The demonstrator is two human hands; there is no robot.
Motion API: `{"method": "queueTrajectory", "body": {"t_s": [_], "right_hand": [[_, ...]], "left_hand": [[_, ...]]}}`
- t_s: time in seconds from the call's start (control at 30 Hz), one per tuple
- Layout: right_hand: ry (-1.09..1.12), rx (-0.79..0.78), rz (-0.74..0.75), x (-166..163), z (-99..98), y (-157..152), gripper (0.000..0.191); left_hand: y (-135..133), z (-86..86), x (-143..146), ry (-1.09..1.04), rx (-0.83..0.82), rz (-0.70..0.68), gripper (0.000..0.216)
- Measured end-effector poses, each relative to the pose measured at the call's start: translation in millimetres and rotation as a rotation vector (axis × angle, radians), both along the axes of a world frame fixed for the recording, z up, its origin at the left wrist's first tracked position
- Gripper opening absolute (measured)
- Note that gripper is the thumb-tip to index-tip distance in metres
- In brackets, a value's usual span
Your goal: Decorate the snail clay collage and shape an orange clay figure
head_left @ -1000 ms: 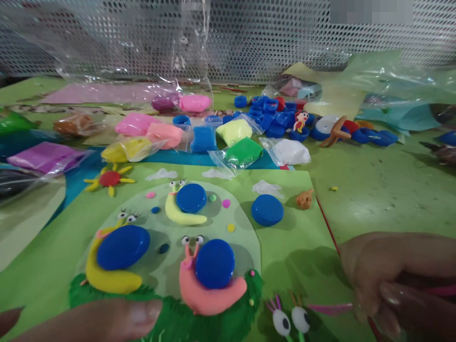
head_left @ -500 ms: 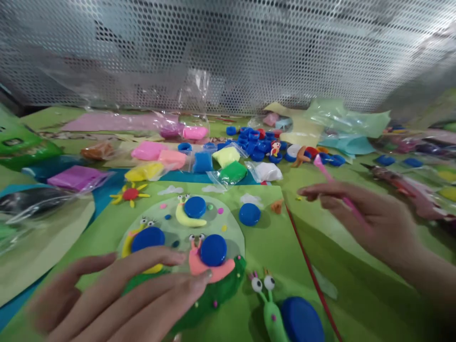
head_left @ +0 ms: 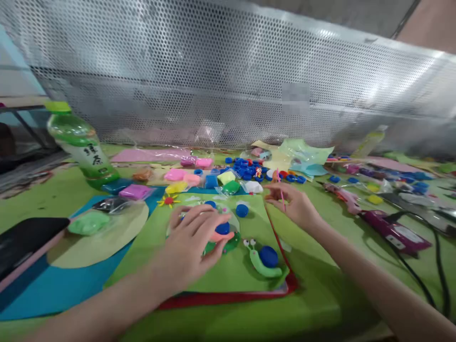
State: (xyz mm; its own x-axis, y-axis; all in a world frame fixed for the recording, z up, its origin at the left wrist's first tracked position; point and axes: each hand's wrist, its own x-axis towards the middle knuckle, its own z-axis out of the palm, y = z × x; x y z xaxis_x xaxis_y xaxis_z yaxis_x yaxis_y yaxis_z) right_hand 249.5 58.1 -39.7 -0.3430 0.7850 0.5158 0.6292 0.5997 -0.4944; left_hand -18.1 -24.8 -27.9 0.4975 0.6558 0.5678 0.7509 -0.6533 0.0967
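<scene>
My left hand [head_left: 192, 237] hovers over the green craft sheet [head_left: 142, 263], its fingers apart and partly hiding a pink clay snail [head_left: 228, 236] with a blue bottle-cap shell [head_left: 223, 228]. Whether the fingertips touch the snail, I cannot tell. Beyond the sheet's right edge, my right hand [head_left: 295, 204] is closed round a thin pink clay-modelling tool [head_left: 281, 191], held upright. On the sheet's near right corner lies a green clay snail [head_left: 261, 266] with a blue cap [head_left: 268, 256]. A separate blue cap [head_left: 242, 210] lies farther up, and a clay sun [head_left: 168, 201] marks the far left corner.
Bags of coloured clay [head_left: 211, 181] line the sheet's far side, with a heap of blue caps [head_left: 245, 167] behind. A green drink bottle [head_left: 85, 147] stands at left, near a dark phone-like slab [head_left: 28, 244]. A purple power strip [head_left: 395, 232] with cables lies right.
The view has tilted up and pulled back, bringing the bottle and power strip into sight. My left hand now covers more of the snails; my right hand still holds the pink tool, turned more upright.
</scene>
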Motion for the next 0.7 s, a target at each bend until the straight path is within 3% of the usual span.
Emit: {"method": "queueTrajectory", "body": {"t_s": [0.13,0.23,0.33,0.5,0.7], "right_hand": [[0.080,-0.087,0.121,-26,36.2,-7,0.012],[0.176,-0.081,0.263,-49,47.9,-9,0.007],[0.321,-0.117,0.317,-60,40.5,-12,0.008],[0.317,-0.146,0.334,-55,21.8,-24,0.010],[0.245,-0.089,0.359,-55,26.6,-35,0.006]], "left_hand": [[19,24.0,19,0.013,-0.219,0.100,0.022],[27,35.2,34,-0.027,-0.270,0.190,0.028],[28,32.4,42,-0.047,-0.205,0.199,0.024],[30,15.1,41,-0.023,-0.162,0.126,0.025],[26,12.0,37,-0.060,-0.131,0.064,0.034]]}}
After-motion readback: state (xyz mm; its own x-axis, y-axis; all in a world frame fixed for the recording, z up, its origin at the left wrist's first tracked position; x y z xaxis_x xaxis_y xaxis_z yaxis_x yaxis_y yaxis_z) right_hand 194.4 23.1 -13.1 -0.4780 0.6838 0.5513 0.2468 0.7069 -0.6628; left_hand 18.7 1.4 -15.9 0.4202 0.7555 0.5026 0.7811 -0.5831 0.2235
